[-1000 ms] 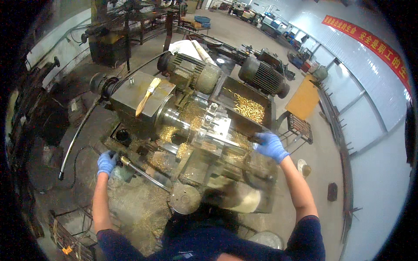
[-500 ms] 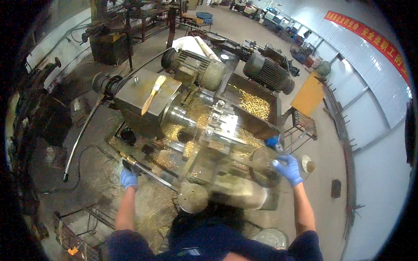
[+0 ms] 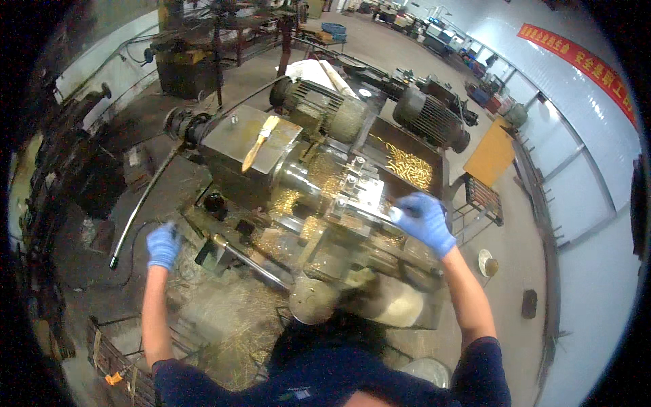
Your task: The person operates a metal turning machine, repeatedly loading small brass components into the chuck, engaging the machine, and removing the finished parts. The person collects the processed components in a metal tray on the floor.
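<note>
My left hand (image 3: pixel 163 245), in a blue glove, hovers left of the lathe's front rod, apart from it. Its fingers look curled, with a dark patch at their tips; whatever they hold is too blurred to name. My right hand (image 3: pixel 424 222), also gloved, reaches over the right side of the small lathe. Its fingers are bent together beside the tool post (image 3: pixel 366 193), a whitish spot at the tips; what they pinch is hidden. Left of the tool post is the shiny chuck (image 3: pixel 296 182). A steel rod with a brass-coloured end (image 3: pixel 247 261) slants along the front.
A wooden-handled brush (image 3: pixel 259 145) lies on the headstock (image 3: pixel 227 141). Behind the tool post, a metal tray (image 3: pixel 439 178) holds many small brass-coloured pieces (image 3: pixel 409 168). Two motors (image 3: pixel 324 108) stand at the back. A long lever (image 3: pixel 139 207) sticks out at left; brass chips cover the bed.
My left hand has left the rod's end and moved left and up. My right hand has gone from the handwheel at the right inward and up to the tool post. The view has shifted slightly.
</note>
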`<state>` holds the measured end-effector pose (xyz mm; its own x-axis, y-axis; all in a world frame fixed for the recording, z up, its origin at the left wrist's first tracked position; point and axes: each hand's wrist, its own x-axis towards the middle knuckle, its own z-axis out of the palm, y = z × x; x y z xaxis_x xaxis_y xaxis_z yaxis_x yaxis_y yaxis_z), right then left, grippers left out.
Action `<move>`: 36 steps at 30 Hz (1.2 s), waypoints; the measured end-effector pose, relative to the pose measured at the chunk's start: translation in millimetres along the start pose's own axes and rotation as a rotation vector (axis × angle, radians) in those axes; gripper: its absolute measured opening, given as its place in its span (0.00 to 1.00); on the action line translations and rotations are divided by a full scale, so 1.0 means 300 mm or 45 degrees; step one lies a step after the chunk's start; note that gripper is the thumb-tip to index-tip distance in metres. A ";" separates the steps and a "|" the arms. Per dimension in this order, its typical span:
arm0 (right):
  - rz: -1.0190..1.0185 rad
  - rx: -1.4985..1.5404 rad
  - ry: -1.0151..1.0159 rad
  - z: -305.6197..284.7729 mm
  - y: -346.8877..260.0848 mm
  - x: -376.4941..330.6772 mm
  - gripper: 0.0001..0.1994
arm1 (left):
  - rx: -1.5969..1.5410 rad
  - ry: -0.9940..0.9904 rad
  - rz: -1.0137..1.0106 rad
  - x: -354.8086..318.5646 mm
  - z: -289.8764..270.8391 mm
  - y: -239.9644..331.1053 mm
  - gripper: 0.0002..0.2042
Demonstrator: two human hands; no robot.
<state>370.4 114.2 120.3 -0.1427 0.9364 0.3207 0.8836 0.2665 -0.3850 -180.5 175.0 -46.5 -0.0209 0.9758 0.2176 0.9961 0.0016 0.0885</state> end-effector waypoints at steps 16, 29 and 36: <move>-0.370 -0.407 -0.552 0.445 -0.275 0.384 0.20 | 0.157 -0.135 -0.887 -0.125 -0.123 -0.439 0.16; -0.316 -0.489 -0.374 0.339 -0.308 0.282 0.21 | 0.069 0.172 -0.571 -0.400 -0.035 -0.124 0.13; -0.605 0.048 -0.005 0.172 -0.308 -0.083 0.14 | -0.664 0.211 -0.009 -0.291 -0.410 0.310 0.14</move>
<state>269.2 78.0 103.3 -0.5288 0.7095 0.4658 0.7033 0.6735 -0.2274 -96.6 63.1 62.1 -0.0825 0.9287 0.3615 0.8219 -0.1418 0.5517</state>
